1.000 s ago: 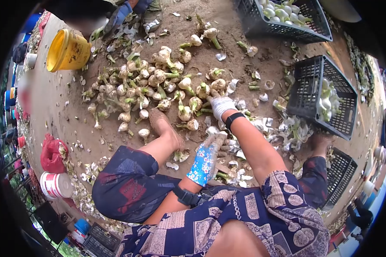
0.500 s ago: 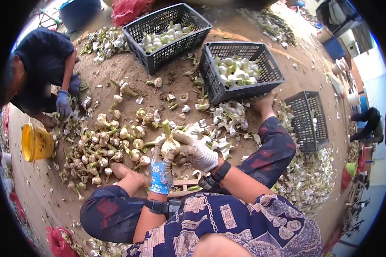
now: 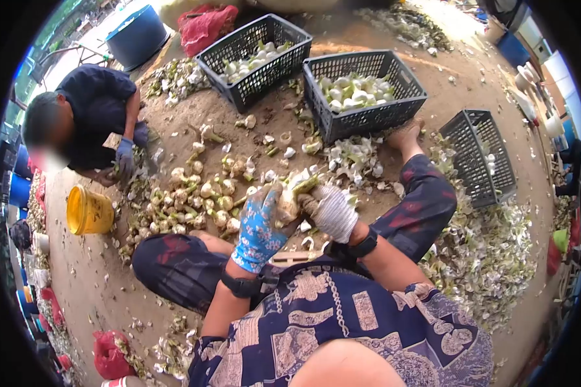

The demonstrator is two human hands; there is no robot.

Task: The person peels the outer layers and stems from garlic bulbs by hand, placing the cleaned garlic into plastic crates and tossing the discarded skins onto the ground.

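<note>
In front of our lap, between our two gloved hands, we hold one garlic bulb [image 3: 288,208] off the ground. Its long axis slants: the rounded end is low and close to our left hand [image 3: 257,222], while the thick green stem [image 3: 305,186] slopes up and away, towards our right hand [image 3: 332,209]. The round body is nearer the left hand and the stem nearer the right. Our left hand, in a glove with a blue flowered cuff, is closed around the bulb's near side; our right hand, in a whitish knitted glove, grips from the other side with bent fingers, though exactly where its fingertips press is hard to see. The bulb looks pale, off-white with brownish smudges, and ragged skin shows around the stem. Beyond our left hand, a heap of bulbs [image 3: 177,201] with stems lies on the dirt; farther left are a yellow bucket [image 3: 95,213] and another person [image 3: 97,106], crouching. Ahead of our hands is a dark crate [image 3: 268,87] holding white bulbs, with a second crate [image 3: 376,120] of them beyond our right hand. Farther right is a third crate [image 3: 461,142], beside scattered peelings [image 3: 481,258].
</note>
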